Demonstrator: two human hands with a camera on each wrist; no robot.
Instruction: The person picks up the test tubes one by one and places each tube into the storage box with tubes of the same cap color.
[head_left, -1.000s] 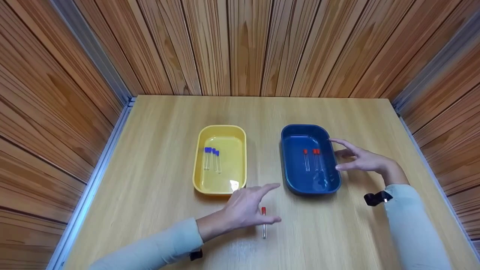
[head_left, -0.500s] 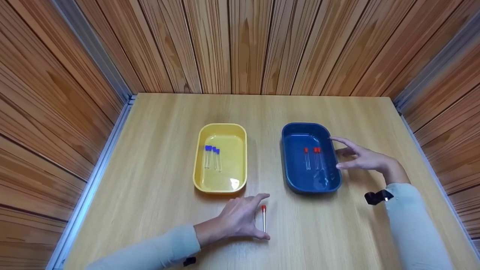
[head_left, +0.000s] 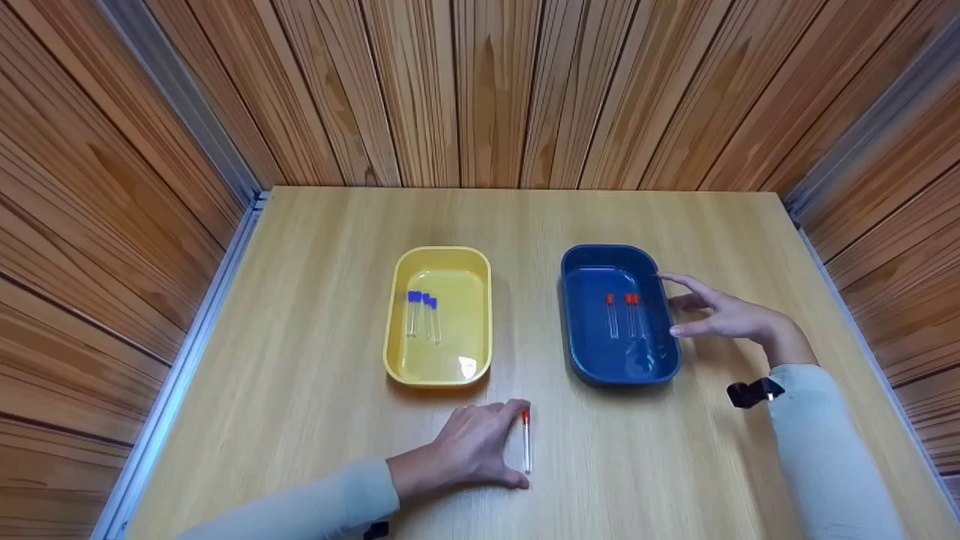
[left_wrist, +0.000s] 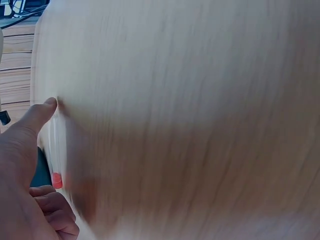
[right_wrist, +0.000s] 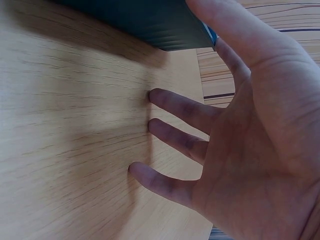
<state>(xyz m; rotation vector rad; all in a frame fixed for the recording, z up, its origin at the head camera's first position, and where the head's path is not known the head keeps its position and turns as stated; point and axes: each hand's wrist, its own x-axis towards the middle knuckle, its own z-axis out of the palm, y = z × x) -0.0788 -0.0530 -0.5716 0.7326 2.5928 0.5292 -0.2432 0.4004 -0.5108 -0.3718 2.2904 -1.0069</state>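
A red-capped clear test tube [head_left: 526, 442] lies on the table in front of the trays. My left hand [head_left: 469, 446] spans it lengthwise, index fingertip at the red cap and thumb at the glass end, pinching it between them. The left wrist view shows the same red cap [left_wrist: 57, 180] beside the curled fingers. My right hand [head_left: 731, 319] is spread at the right side of the blue tray [head_left: 589, 367], thumb and index finger at its rim. Its other fingertips rest on the table in the right wrist view. Red-capped tubes [head_left: 630, 315] lie inside the blue tray.
A yellow tray [head_left: 465, 360] stands left of the blue one, with several blue-capped tubes [head_left: 424, 315] in it. Wood-panelled walls [head_left: 491, 90] enclose the table at the back and both sides. A metal rail [head_left: 180, 360] runs along the left edge.
My left hand has moved down and slightly left, and its thumb and index finger have drawn in to the tube's two ends. The right hand stays at the blue tray.
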